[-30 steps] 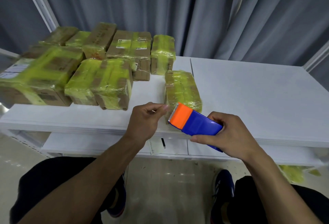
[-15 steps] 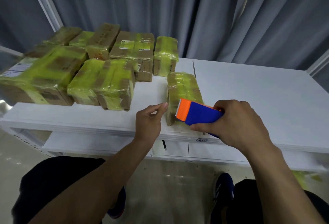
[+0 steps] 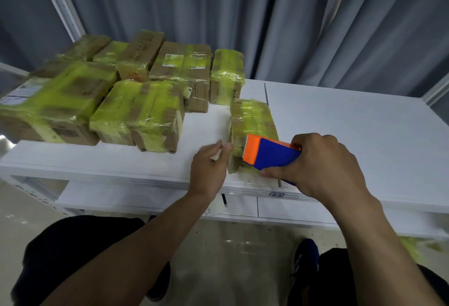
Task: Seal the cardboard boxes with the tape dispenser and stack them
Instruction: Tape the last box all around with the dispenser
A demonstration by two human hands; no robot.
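The cardboard box, wrapped in yellow-green tape, lies near the front edge of the white counter. The blue tape dispenser has its orange head against the box's near end. The right hand grips the dispenser, fingers curled round its body. The left hand has its fingertips at the box's near left corner; whether it pinches a tape strip cannot be told. A cluster of taped boxes fills the counter's left side, in front of grey curtains.
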